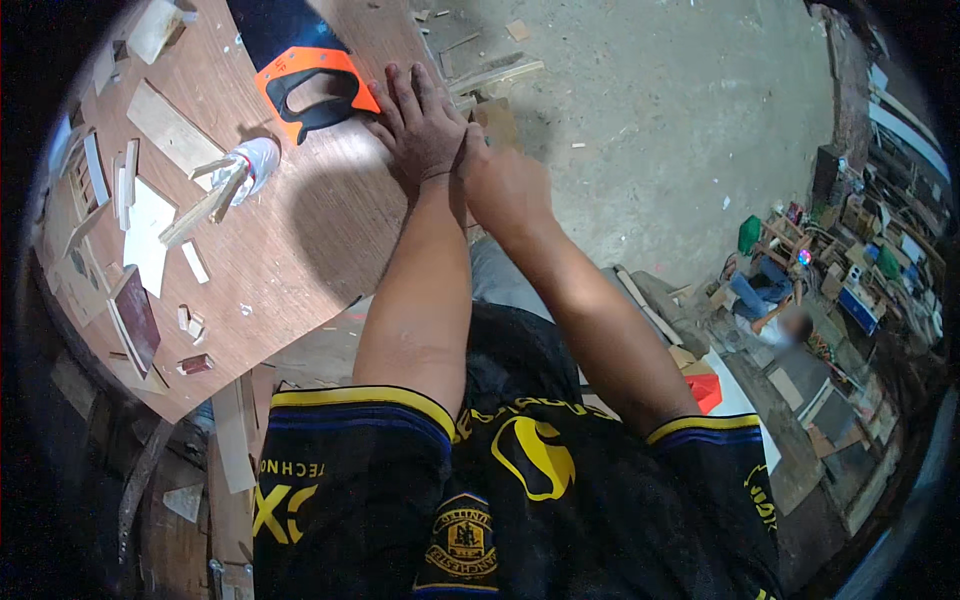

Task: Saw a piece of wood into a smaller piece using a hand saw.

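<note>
My left hand (425, 130) lies palm down at the right edge of the plywood table (340, 240), fingers spread. Its fingertips are beside the orange-and-black handle of a handsaw (322, 95), whose dark blade runs out of view at the top. My right hand (500, 180) is closed and slightly blurred, just right of my left wrist at the table edge. Something small and dark shows at its fingers, too hidden to name. Left of the saw, wood strips stand over or in a crumpled pale bag or wrapped container (258, 163), beside a flat board (165, 135).
Offcuts (140, 230) and a dark-red piece (140, 320) lie on the table's left. Beyond the right edge is a concrete floor (670, 120) with scrap wood (505, 75). A person (770, 310) sits low at the right among piled boards and clutter (870, 270).
</note>
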Motion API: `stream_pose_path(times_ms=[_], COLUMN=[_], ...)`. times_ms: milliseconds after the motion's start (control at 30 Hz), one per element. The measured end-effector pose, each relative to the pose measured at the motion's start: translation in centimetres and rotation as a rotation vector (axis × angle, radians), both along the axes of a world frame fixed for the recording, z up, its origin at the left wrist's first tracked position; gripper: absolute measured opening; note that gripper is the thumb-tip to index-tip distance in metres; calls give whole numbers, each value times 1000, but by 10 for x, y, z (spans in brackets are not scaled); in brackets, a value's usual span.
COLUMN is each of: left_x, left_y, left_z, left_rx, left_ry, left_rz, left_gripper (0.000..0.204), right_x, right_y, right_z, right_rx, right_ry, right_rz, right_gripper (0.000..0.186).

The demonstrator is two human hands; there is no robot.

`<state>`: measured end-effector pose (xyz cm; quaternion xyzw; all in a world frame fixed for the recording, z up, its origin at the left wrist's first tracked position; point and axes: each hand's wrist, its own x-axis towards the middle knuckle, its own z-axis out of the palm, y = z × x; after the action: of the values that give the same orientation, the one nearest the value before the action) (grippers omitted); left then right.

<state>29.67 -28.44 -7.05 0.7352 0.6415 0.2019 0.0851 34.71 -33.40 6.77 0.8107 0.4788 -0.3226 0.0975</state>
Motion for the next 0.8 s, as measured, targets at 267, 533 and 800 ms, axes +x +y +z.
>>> stream_pose_path(times_ms=[267, 533, 800], left_x=[-23, -27, -29], left_y=[-21, -54, -42], left_z=[-13, 14, 21], left_rx=[110, -209, -260], left_ry=[186, 344, 335], left_rz=[-292, -337, -392], left_gripper=[51, 62, 60], right_x=[16, 5, 8], right_y=[-4, -2, -2], right_z=[-1, -5, -9], right_rx=[113, 128, 150], right_ry=[77, 100, 107], right_rz=[17, -48, -45], right_gripper=[43, 42, 42])
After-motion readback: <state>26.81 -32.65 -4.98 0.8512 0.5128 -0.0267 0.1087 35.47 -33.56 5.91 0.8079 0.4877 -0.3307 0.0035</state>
